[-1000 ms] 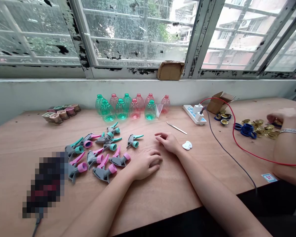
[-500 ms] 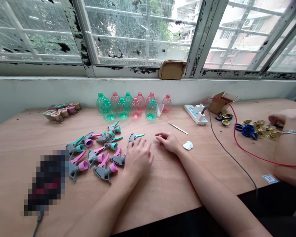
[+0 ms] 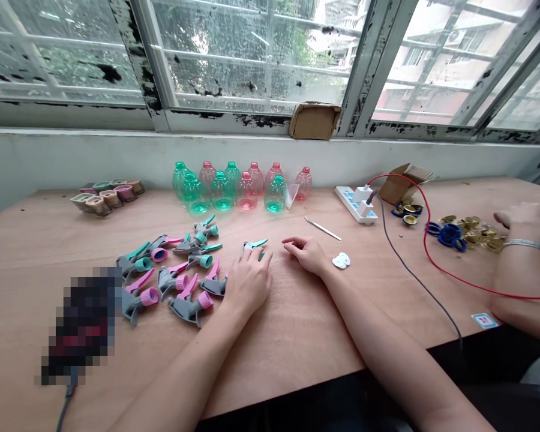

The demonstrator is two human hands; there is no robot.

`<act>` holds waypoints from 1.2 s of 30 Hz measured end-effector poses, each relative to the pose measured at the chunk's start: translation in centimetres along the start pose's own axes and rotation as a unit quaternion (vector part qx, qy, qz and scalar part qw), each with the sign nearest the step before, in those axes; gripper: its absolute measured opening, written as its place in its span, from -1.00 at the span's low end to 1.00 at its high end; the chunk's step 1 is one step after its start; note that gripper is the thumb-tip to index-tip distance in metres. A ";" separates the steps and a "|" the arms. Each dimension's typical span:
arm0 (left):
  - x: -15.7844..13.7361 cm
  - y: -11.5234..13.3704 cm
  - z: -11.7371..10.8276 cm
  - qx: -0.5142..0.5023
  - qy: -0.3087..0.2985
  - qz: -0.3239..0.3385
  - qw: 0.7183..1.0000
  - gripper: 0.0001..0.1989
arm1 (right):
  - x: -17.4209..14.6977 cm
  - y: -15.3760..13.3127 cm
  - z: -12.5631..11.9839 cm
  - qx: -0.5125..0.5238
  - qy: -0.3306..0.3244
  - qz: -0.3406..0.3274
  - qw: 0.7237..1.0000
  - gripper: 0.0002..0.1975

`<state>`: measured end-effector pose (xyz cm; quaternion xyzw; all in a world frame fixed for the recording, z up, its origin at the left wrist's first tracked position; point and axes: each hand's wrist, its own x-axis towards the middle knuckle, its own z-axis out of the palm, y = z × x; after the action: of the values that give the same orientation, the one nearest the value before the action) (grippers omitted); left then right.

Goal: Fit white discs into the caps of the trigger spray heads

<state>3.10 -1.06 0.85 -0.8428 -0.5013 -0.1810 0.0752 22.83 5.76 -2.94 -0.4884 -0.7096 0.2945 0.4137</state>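
Note:
My left hand [image 3: 248, 277] bends its fingers over a grey trigger spray head with a teal lever [image 3: 257, 243]. Part of its teal collar shows between the fingers; the rest is hidden under the hand. My right hand [image 3: 305, 254] rests on its side on the table, fingers loosely bent and nothing visible in them. White discs [image 3: 341, 260] lie just right of its wrist. Left of my left hand are several more spray heads, some with pink levers, like this pink one [image 3: 191, 305], others with teal ones, like this teal one [image 3: 135, 264].
Green bottles [image 3: 222, 195] and pink bottles [image 3: 246, 193] stand by the wall. Tweezers [image 3: 324, 229] lie near a power strip [image 3: 357, 207]; its cables run right. A blurred dark object [image 3: 83, 324] lies at left. Another person's hand [image 3: 524, 219] is near gold and blue parts [image 3: 470, 231].
My left hand has settled over the spray head, and its motion blur is gone. My right hand has stayed put. The view has tilted slightly downward.

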 end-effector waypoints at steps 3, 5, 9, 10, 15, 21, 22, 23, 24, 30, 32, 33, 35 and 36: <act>0.0 -0.4 0.4 0.027 -0.006 -0.003 1.000 -0.59 | 0.0 -0.1 0.0 0.002 0.002 0.008 1.000 -0.67; 0.1 -0.6 0.6 0.041 -0.021 -0.004 0.999 -0.58 | 0.0 -0.2 -0.1 0.005 0.002 0.015 1.000 -0.67; 0.1 -0.7 0.6 0.055 -0.050 -0.003 0.997 -0.57 | -0.1 -0.1 0.0 0.006 -0.002 0.014 1.000 -0.67; 0.1 -0.7 0.6 0.059 -0.053 -0.003 0.997 -0.57 | -0.2 -0.1 0.0 0.003 -0.003 0.010 1.000 -0.68; 0.0 -0.9 0.7 0.070 -0.044 0.008 0.997 -0.63 | -0.1 -0.3 -0.2 -0.046 -0.008 -0.012 0.999 -0.72; -0.1 -1.1 1.0 0.063 -0.048 0.009 0.997 -0.67 | -0.3 0.6 -7.1 -0.232 0.063 0.071 0.968 -0.82; -0.1 -1.1 1.0 0.063 -0.047 0.009 0.997 -0.67 | -0.7 0.9 -8.7 -0.262 0.069 0.113 0.956 -0.83; -0.1 -1.0 1.0 0.064 -0.047 0.009 0.997 -0.67 | -1.1 1.2 -10.1 -0.275 0.060 0.158 0.946 -0.84; -0.1 -1.0 1.0 0.065 -0.048 0.007 0.997 -0.67 | -1.5 1.4 -11.4 -0.272 0.036 0.200 0.941 -0.84; 0.1 -0.8 1.0 0.061 -0.055 0.003 0.997 -0.65 | -3.2 1.7 -14.1 -0.190 -0.062 0.368 0.908 -0.69; 0.1 -0.9 1.1 0.060 -0.053 0.003 0.997 -0.64 | -3.2 1.7 -13.9 -0.176 -0.075 0.354 0.916 -0.70; 0.1 -0.9 1.1 0.060 -0.052 0.004 0.997 -0.64 | -3.2 1.7 -13.8 -0.176 -0.083 0.337 0.921 -0.70; 0.0 -0.9 1.1 0.058 -0.052 0.003 0.997 -0.64 | -3.2 1.8 -13.4 -0.184 -0.102 0.303 0.929 -0.70; 0.0 -0.9 1.1 0.057 -0.053 0.003 0.997 -0.65 | -3.1 1.9 -13.2 -0.190 -0.113 0.293 0.930 -0.69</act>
<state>2.59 -0.27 -0.23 -0.8471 -0.5113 -0.1075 0.0970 35.80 3.66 0.98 -0.7074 -0.6198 0.3154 0.1262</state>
